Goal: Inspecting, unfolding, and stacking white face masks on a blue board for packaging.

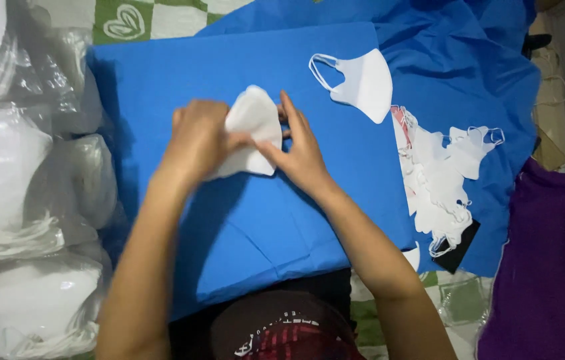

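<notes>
Here the left hand (196,137) and the right hand (302,150) meet over a white folded fabric face mask (252,130), both pinching it between thumb and fingers, the left gripping its left edge and the right its lower right corner. The mask is held just above a flat blue cloth-covered board (242,220) that lies in front of the person. Near the board's upper right corner rests a second white face mask with thin ear loops (362,83), lying flat and well apart from the hands. Further right, on rumpled blue fabric (469,60), sits a loose heap of white masks (439,180). Along the left edge stand clear plastic bags stuffed with white masks (9,187). At the right lies purple cloth (556,267).
</notes>
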